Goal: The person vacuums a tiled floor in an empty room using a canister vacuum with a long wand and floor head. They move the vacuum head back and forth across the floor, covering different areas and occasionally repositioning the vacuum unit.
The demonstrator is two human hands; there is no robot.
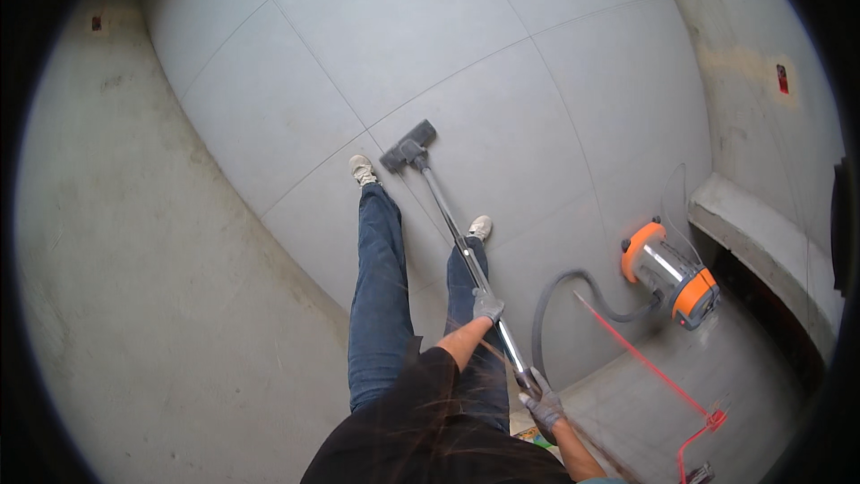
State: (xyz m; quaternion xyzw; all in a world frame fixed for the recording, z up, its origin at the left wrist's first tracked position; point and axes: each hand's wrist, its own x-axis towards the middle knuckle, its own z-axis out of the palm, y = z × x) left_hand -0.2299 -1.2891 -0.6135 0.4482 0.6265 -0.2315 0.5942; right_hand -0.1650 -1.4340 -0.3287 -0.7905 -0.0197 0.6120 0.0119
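Note:
I hold the chrome tube of a vacuum cleaner wand slantwise in front of my legs. My left hand, in a grey glove, is closed around the middle of the tube. At the dark handle on the wand's upper end, my right hand, also gloved in grey, is closed. The black floor head lies on grey tiles just beyond my left shoe. From the handle a grey hose curves right to the orange and grey vacuum canister.
Large grey tiles cover the floor. Bare plaster walls stand at left and right. A concrete ledge with a dark gap runs behind the canister. A red cord stretches along the lower right. My shoes flank the wand.

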